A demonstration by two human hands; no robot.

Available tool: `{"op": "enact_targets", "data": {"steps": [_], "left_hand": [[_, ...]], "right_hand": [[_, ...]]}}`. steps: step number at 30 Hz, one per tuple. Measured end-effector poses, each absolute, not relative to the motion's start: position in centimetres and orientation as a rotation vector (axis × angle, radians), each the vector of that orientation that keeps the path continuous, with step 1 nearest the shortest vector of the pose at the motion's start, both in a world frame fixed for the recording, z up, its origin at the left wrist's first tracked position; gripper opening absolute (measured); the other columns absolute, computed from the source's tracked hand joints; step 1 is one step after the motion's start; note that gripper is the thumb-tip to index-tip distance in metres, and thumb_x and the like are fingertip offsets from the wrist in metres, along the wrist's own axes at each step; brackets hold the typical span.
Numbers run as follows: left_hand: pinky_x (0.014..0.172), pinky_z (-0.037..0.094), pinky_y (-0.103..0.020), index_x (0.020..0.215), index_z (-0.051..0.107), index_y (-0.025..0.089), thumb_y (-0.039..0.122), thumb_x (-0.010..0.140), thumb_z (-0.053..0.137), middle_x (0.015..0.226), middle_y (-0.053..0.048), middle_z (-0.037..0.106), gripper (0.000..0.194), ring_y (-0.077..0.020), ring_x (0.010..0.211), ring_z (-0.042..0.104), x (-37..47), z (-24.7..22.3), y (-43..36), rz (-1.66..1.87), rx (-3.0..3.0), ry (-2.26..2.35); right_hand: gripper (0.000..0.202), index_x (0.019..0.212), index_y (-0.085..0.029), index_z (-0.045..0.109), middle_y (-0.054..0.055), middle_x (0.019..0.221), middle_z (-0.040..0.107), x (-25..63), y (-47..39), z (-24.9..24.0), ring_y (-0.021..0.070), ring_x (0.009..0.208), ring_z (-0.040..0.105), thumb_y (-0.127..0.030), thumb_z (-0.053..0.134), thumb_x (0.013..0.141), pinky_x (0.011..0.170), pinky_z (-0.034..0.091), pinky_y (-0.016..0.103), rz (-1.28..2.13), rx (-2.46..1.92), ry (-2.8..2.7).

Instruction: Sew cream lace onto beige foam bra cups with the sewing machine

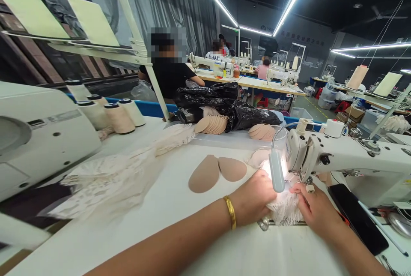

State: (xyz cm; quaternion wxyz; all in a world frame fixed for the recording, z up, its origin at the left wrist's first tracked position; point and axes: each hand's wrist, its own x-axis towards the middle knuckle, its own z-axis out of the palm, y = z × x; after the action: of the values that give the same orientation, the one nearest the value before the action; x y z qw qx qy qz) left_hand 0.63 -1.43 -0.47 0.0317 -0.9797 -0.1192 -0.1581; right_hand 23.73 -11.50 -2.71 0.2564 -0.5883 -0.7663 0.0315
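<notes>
White fringed lace fabric (285, 211) lies under the needle area of a white sewing machine (337, 156). My left hand (255, 196), with a gold bracelet at the wrist, is closed on the lace's left side; the lamp hides some of its fingertips. On the right side, my right hand (313, 205) pinches the lace close to the presser foot. A small grey lamp (276, 172) on a bent neck shines onto the work. Two beige teardrop-shaped pads (203, 174) lie flat on the white table (154, 229), left of my hands.
More lace (109, 181) spreads across the left of the table. Stacked beige pads (212, 124) and a black plastic bag (224, 102) lie behind. Thread cones (118, 118) stand back left. A black phone (358, 218) lies right of my right hand. A person (170, 74) sits beyond the table.
</notes>
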Motion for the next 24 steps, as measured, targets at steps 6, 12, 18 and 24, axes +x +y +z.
{"op": "enact_targets", "data": {"steps": [6, 12, 18, 24], "left_hand": [[0.084, 0.04, -0.045, 0.084, 0.064, 0.021, 0.033, 0.076, 0.07, 0.084, -0.004, 0.062, 0.016, -0.0259, 0.081, 0.058, 0.1, 1.4, -2.9, -0.266, -3.09, -0.761], [0.066, 0.041, -0.03, 0.079, 0.051, 0.021, 0.017, 0.072, 0.066, 0.089, -0.002, 0.063, 0.017, -0.02, 0.077, 0.057, -0.1, 2.0, -4.1, -0.216, -3.283, -0.483], [0.061, 0.026, -0.034, 0.068, 0.044, 0.019, 0.006, 0.062, 0.062, 0.072, 0.0, 0.056, 0.023, -0.0175, 0.063, 0.047, -0.5, 0.5, -3.5, -0.373, -3.058, -0.389], [0.079, 0.03, -0.039, 0.081, 0.057, 0.019, 0.008, 0.067, 0.069, 0.084, -0.001, 0.066, 0.021, -0.0193, 0.073, 0.054, 0.3, -0.7, -2.3, -0.464, -3.011, -0.382]], "right_hand": [[0.042, 0.136, -0.023, 0.049, 0.01, 0.132, 0.065, 21.9, -12.8, -1.9, 0.0291, 0.119, 0.058, -0.01, 0.046, 0.096, 0.091, 0.05, 0.043, -0.018, -1.263, -2.299], [0.035, 0.112, -0.022, 0.058, 0.007, 0.105, 0.069, 21.4, -12.1, -2.6, 0.0238, 0.094, 0.061, 0.0, 0.046, 0.088, 0.079, 0.049, 0.036, -0.163, -1.284, -2.358], [0.045, 0.1, -0.023, 0.067, 0.008, 0.11, 0.073, 23.0, -11.2, -4.0, 0.0245, 0.092, 0.065, 0.008, 0.041, 0.079, 0.079, 0.05, 0.037, -0.262, -1.517, -2.288], [0.052, 0.117, -0.026, 0.07, 0.006, 0.113, 0.077, 22.6, -11.5, -3.1, 0.0263, 0.106, 0.066, 0.004, 0.044, 0.083, 0.09, 0.054, 0.043, -0.094, -1.449, -2.344]]}}
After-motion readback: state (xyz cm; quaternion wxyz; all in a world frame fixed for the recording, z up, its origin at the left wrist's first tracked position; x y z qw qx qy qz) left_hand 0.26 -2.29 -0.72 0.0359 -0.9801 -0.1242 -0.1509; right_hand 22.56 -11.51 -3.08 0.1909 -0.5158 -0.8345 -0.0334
